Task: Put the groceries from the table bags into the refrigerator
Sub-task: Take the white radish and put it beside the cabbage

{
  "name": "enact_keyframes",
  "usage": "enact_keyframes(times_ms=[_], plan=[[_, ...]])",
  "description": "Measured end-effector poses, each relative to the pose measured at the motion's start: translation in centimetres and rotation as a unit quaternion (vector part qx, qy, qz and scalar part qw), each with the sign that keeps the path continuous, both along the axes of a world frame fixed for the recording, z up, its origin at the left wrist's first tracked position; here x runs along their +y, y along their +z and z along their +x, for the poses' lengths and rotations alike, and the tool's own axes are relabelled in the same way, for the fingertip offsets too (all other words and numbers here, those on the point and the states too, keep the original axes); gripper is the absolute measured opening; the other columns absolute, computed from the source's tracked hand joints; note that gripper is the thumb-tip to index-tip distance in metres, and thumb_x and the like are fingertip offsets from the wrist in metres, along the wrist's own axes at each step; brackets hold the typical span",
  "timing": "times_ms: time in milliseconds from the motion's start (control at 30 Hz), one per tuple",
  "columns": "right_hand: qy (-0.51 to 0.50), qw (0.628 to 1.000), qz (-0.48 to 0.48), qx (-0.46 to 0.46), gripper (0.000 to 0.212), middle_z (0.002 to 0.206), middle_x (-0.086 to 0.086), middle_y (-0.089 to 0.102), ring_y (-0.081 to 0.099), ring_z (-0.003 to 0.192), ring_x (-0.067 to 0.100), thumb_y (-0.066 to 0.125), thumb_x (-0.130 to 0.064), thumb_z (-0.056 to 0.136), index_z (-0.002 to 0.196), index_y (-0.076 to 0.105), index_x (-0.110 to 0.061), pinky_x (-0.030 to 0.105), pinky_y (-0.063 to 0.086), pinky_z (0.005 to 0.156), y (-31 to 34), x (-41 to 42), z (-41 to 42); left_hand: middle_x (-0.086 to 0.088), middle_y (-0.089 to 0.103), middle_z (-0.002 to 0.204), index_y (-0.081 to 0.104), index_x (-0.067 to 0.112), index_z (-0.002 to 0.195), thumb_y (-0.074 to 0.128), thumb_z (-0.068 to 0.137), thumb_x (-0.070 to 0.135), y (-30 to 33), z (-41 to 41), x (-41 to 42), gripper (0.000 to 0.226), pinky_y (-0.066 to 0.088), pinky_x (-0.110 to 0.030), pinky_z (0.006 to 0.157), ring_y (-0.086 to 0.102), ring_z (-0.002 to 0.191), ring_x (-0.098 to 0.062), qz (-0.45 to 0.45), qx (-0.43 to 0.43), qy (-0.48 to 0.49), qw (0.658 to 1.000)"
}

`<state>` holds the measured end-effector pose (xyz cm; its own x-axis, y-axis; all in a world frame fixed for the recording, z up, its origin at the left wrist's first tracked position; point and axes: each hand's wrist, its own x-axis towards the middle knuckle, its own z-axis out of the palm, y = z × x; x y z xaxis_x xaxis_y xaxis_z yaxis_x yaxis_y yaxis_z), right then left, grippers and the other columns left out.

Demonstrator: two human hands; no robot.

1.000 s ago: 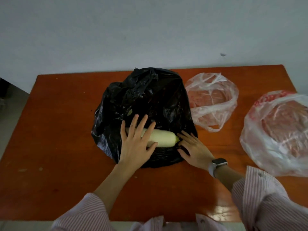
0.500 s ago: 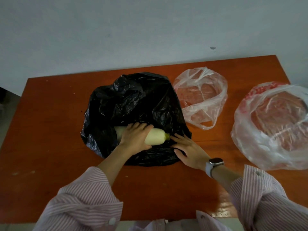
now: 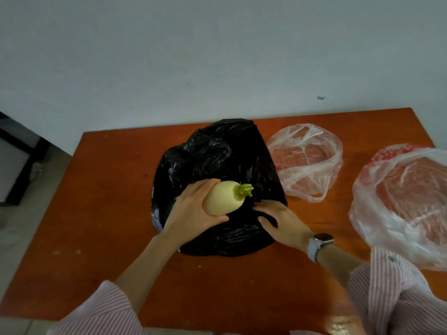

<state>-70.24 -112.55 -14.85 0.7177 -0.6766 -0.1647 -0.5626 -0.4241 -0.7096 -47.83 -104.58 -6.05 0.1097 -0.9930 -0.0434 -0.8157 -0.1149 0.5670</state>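
Above the crumpled black plastic bag (image 3: 217, 165), the left hand (image 3: 193, 213) grips a pale, smooth white radish (image 3: 223, 198) around its thick body, probably heavy, stiff and slippery, while the flat, relaxed right hand (image 3: 283, 223) presses the bag.

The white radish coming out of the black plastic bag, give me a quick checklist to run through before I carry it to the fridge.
1. Left hand has a firm grip on the pale white radish with the green cut stem: ok, fingers curl round its lower end.
2. Radish free of the crumpled black plastic bag: ok, its stem end is lifted above the plastic.
3. Right hand steadying the bag: ok, it rests flat on the plastic.
4. Black bag emptied: cannot tell, its inside is hidden.
5. Path to the refrigerator: cannot tell, no refrigerator in view.
6. Two clear plastic bags on the orange wooden table out of the way: ok, both lie to the right.
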Motion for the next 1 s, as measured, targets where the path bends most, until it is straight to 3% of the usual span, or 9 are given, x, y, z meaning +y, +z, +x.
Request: enact_keyframes(times_ms=[100,200,367,467,567,700,833,900,1000], plan=[[-0.005,0.999,-0.001,-0.042,0.036,0.141,-0.001,0.043,0.031,0.135,0.012,0.043,-0.03,0.096,0.131,0.048,-0.023,0.024,0.023,0.111,3.1,-0.3,1.2,0.013,0.046,0.13,0.042,0.034,0.131,0.082,0.063,0.037,2.3,0.5,0.4,0.079,0.037,-0.026,0.097,0.042,0.114,-0.006,-0.028,0.062,0.049,0.997],[0.027,0.999,-0.003,-0.02,0.036,0.14,-0.001,0.045,0.032,0.135,0.014,0.043,-0.03,0.096,0.131,0.047,-0.023,0.045,0.014,0.116,6.0,-1.4,2.4,0.023,0.051,0.113,0.04,0.049,0.12,0.084,0.062,0.031,4.7,1.1,0.5,0.076,0.043,-0.026,0.09,0.049,0.106,-0.006,-0.067,0.139,0.103,0.983],[0.082,0.993,-0.069,0.056,0.037,0.14,-0.003,0.045,0.021,0.14,0.016,0.038,-0.035,0.097,0.133,0.045,-0.025,0.056,-0.011,0.113,11.0,-3.0,4.3,0.016,0.058,0.111,0.046,0.023,0.133,0.085,0.061,0.024,7.6,2.3,0.1,0.082,0.05,-0.032,0.088,0.056,0.109,-0.014,-0.143,0.266,0.23,0.925],[0.072,0.995,-0.073,0.006,0.05,0.143,-0.004,0.042,0.027,0.137,0.013,0.046,-0.041,0.092,0.139,0.036,-0.026,0.045,0.004,0.118,14.2,-2.8,5.9,0.019,0.06,0.102,0.053,0.019,0.126,0.08,0.066,0.017,10.1,2.6,-0.3,0.067,0.05,-0.021,0.078,0.06,0.098,-0.007,-0.195,0.3,0.254,0.899],[0.07,0.995,0.012,-0.074,0.08,0.147,-0.008,0.032,0.028,0.135,0.007,0.06,-0.045,0.082,0.145,0.015,-0.028,0.027,0.023,0.113,16.8,-1.5,7.7,0.014,0.065,0.099,0.061,0.023,0.106,0.077,0.067,0.012,12.9,3.3,-0.7,0.044,0.052,-0.022,0.076,0.064,0.091,-0.004,-0.245,0.357,0.229,0.872],[0.032,0.985,0.041,-0.166,0.101,0.147,-0.02,0.023,0.028,0.133,0.003,0.076,-0.039,0.071,0.143,0.005,-0.039,0.03,0.031,0.109,18.8,0.4,10.5,0.009,0.065,0.093,0.06,0.021,0.094,0.068,0.068,0.015,17.0,4.2,-1.4,0.028,0.052,-0.018,0.065,0.063,0.083,-0.004,-0.301,0.499,0.186,0.791],[-0.038,0.983,-0.073,-0.164,0.085,0.115,-0.039,0.036,0.05,0.105,0.004,0.076,-0.044,0.069,0.119,0.011,-0.064,0.024,0.044,0.085,21.6,1.9,10.7,0.006,0.064,0.103,0.058,0.024,0.101,0.073,0.069,0.026,18.3,5.6,-1.6,0.035,0.055,-0.028,0.069,0.062,0.093,-0.01,-0.274,0.597,0.135,0.742],[-0.078,0.98,-0.106,-0.152,0.08,0.109,-0.039,0.039,0.053,0.098,0.005,0.074,-0.047,0.068,0.116,0.013,-0.066,0.027,0.047,0.08,21.6,3.5,10.6,0.005,0.062,0.111,0.054,0.024,0.114,0.068,0.072,0.034,17.7,5.6,-1.6,0.046,0.056,-0.028,0.067,0.061,0.098,-0.012,-0.242,0.621,0.114,0.737],[-0.147,0.973,-0.1,-0.148,0.076,0.109,-0.032,0.042,0.054,0.096,0.006,0.066,-0.059,0.064,0.119,0.014,-0.06,0.027,0.049,0.08,19.9,6.6,10.1,0.005,0.053,0.128,0.03,0.031,0.139,0.06,0.071,0.034,15.3,3.9,-1.3,0.075,0.055,-0.034,0.081,0.057,0.108,-0.014,-0.208,0.621,0.082,0.751]])
